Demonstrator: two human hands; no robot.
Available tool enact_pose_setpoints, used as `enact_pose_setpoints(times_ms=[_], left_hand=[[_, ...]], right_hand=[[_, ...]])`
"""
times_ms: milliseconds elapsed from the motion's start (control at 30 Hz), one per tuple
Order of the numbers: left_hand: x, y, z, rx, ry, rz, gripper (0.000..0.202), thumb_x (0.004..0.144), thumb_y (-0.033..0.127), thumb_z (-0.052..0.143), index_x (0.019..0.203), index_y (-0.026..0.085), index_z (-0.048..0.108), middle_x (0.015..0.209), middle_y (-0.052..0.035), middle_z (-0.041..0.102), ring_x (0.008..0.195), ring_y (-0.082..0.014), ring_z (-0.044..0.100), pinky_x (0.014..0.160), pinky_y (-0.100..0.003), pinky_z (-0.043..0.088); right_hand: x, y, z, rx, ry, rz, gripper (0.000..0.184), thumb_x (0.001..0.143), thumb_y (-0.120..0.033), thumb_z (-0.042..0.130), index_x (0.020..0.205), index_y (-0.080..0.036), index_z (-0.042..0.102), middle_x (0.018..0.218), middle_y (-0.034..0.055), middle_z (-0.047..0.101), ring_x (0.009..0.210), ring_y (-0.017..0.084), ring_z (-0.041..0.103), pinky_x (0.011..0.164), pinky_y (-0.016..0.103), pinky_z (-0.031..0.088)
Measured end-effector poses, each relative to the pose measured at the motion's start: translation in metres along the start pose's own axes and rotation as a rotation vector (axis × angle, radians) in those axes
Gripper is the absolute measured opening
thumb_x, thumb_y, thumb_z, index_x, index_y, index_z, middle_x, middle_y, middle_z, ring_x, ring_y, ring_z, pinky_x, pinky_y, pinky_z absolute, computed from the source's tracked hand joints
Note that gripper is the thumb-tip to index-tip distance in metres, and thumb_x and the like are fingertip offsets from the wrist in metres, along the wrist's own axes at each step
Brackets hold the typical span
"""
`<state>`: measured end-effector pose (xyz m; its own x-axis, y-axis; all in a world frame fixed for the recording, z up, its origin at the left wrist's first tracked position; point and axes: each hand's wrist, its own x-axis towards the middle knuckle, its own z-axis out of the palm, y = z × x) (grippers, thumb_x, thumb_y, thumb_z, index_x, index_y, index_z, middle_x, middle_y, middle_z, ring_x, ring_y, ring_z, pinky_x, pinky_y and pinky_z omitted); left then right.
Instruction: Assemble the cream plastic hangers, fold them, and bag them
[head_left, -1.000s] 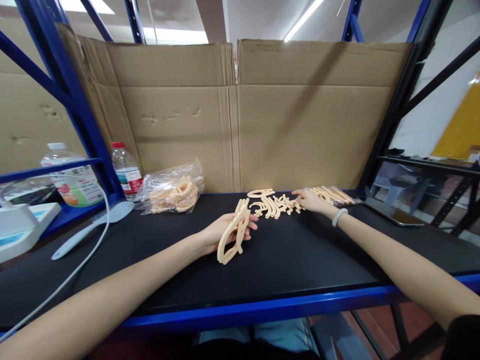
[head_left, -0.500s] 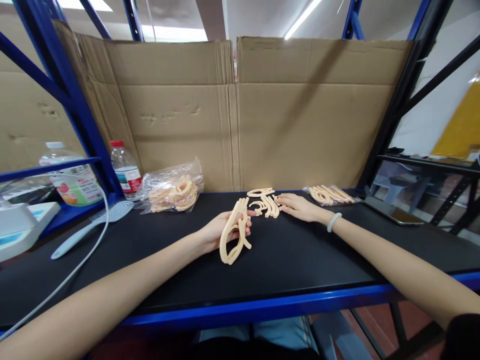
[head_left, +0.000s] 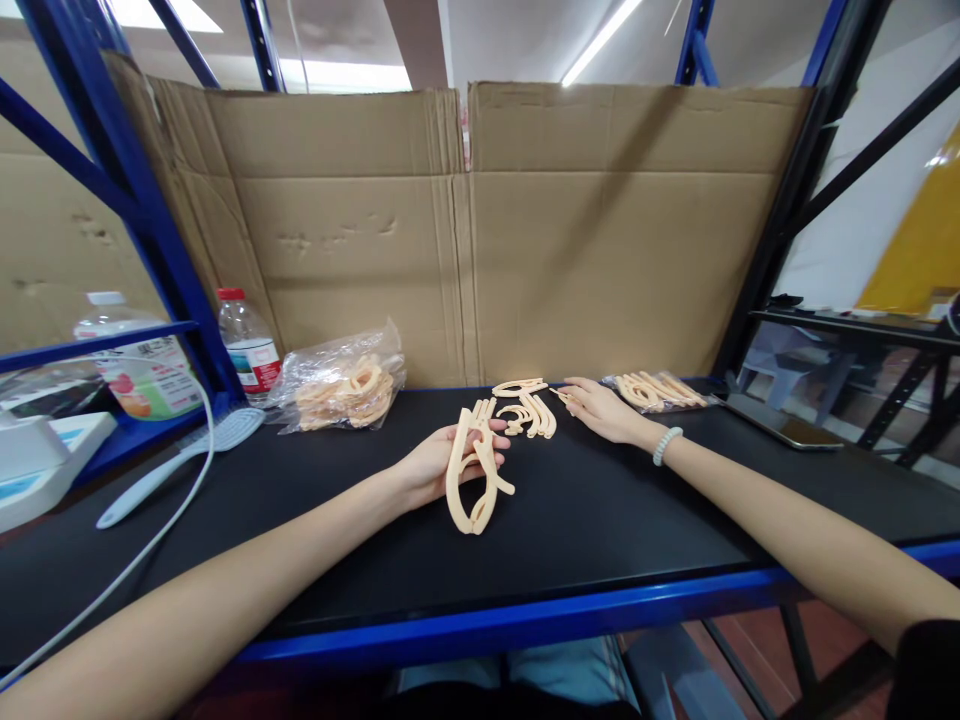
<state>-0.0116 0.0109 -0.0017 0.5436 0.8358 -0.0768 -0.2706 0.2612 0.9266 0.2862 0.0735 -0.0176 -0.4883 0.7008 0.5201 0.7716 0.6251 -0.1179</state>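
My left hand is closed around the upper part of several beige folding clothes hangers, held together over the middle of the table. Their curved lower ends hang toward me. To the right, my right hand is closed, pinching a thin beige hanger piece whose far part is hidden by the fingers. Between the hands, several loose beige hanger pieces lie on the black table. A flat, loop-shaped hanger piece lies behind them.
At the left are a clear bag of beige hangers, a red-capped bottle, a pale-blue brush and a white cable. A second bagged set and a dark tablet-like slab lie right. Cardboard stands behind.
My right hand has drawn slightly right, away from the loose pieces, with a thin piece in its fingers. The hangers in my left hand have turned a little.
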Motion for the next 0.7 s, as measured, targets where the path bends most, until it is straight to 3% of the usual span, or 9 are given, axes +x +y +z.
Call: enact_pose_setpoints(times_ms=[133,267,367,533,700], left_hand=[[0.001,-0.001,0.001,-0.024,0.032,0.006,0.023,0.084,0.006,0.053,0.105,0.009,0.062,0.090,-0.0100,0.068,0.075,-0.0180,0.067,0.074,-0.029,0.055],[0.001,-0.002,0.002,-0.059,0.057,0.037,0.023,0.083,0.005,0.054,0.105,0.008,0.064,0.085,-0.0108,0.068,0.071,-0.0167,0.067,0.069,-0.027,0.055],[0.000,-0.004,0.004,-0.074,0.076,0.034,0.025,0.083,0.005,0.055,0.106,0.008,0.064,0.084,-0.0109,0.068,0.069,-0.0155,0.066,0.065,-0.024,0.055],[-0.002,-0.004,0.010,-0.047,0.116,0.094,0.027,0.080,0.002,0.055,0.104,0.011,0.064,0.086,-0.0094,0.068,0.065,-0.0147,0.065,0.058,-0.023,0.054],[-0.002,-0.005,0.013,-0.063,0.093,0.115,0.028,0.074,-0.005,0.054,0.096,0.010,0.065,0.083,-0.0086,0.069,0.072,-0.0176,0.066,0.065,-0.028,0.056]], right_hand=[[-0.003,-0.074,-0.015,0.126,0.133,-0.376,0.031,0.092,-0.029,0.047,0.121,-0.020,0.052,0.122,0.0118,0.054,0.119,0.023,0.045,0.101,0.044,0.039],[-0.010,-0.132,-0.019,0.044,0.020,-0.687,0.021,0.092,-0.029,0.050,0.107,-0.018,0.059,0.111,0.0098,0.059,0.113,0.022,0.047,0.097,0.042,0.040],[-0.014,-0.140,-0.013,-0.036,-0.009,-0.711,0.020,0.094,-0.025,0.046,0.104,-0.016,0.060,0.107,0.0103,0.060,0.108,0.022,0.048,0.092,0.040,0.043],[-0.015,-0.131,-0.008,0.064,0.101,-0.654,0.022,0.094,-0.024,0.046,0.110,-0.015,0.058,0.113,0.0124,0.057,0.105,0.020,0.050,0.090,0.037,0.045],[-0.016,-0.137,-0.011,0.059,0.100,-0.782,0.021,0.094,-0.023,0.046,0.109,-0.015,0.059,0.111,0.0103,0.059,0.105,0.018,0.051,0.095,0.036,0.042]])
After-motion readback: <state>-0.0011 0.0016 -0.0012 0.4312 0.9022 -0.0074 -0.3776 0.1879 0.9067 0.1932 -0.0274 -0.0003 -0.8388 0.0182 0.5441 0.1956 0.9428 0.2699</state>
